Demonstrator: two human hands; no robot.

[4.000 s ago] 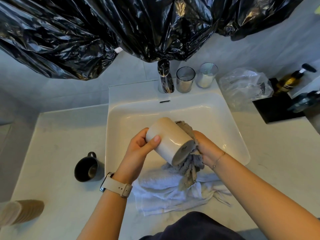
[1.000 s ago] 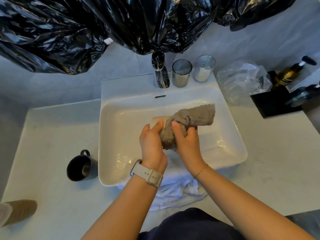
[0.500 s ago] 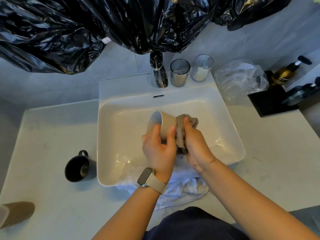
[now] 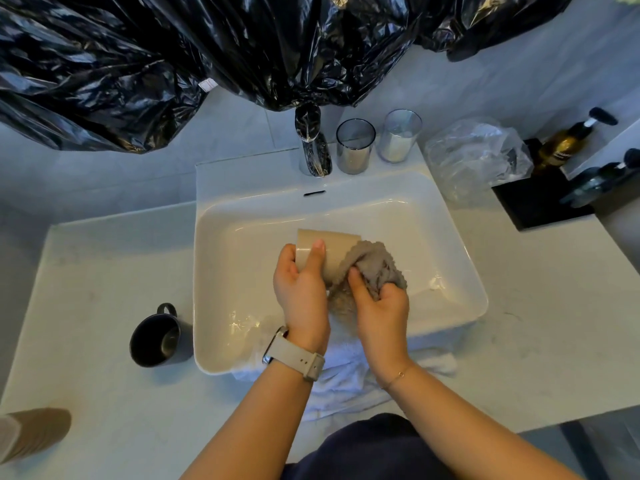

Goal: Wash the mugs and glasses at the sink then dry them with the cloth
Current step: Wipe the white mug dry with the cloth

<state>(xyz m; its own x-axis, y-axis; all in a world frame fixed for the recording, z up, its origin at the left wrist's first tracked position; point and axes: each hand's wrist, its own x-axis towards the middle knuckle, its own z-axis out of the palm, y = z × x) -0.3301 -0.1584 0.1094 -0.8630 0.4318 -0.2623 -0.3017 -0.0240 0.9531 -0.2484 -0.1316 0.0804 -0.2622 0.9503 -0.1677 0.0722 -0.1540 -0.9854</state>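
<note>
A beige cylindrical ceramic mug (image 4: 330, 252) is held on its side over the white rectangular sink basin (image 4: 457, 258), gripped by the left hand (image 4: 300, 289). A crumpled grey terry cloth (image 4: 372, 268) is clutched by the right hand (image 4: 379, 311) and pressed against the mug's right end.

Both your bare arms reach forward from the bottom, side by side. Your left hand (image 4: 300, 289) is palm down, its fingers (image 4: 317, 249) and thumb curled round the smooth beige cup (image 4: 325, 249), which lies on its side. A pale strap watch sits on that wrist. Your right hand (image 4: 379, 308) is just beside it, fingers bunched into the fluffy grey-brown cloth (image 4: 375, 263), pressing it against the cup. A thin chain circles your right wrist.
</note>
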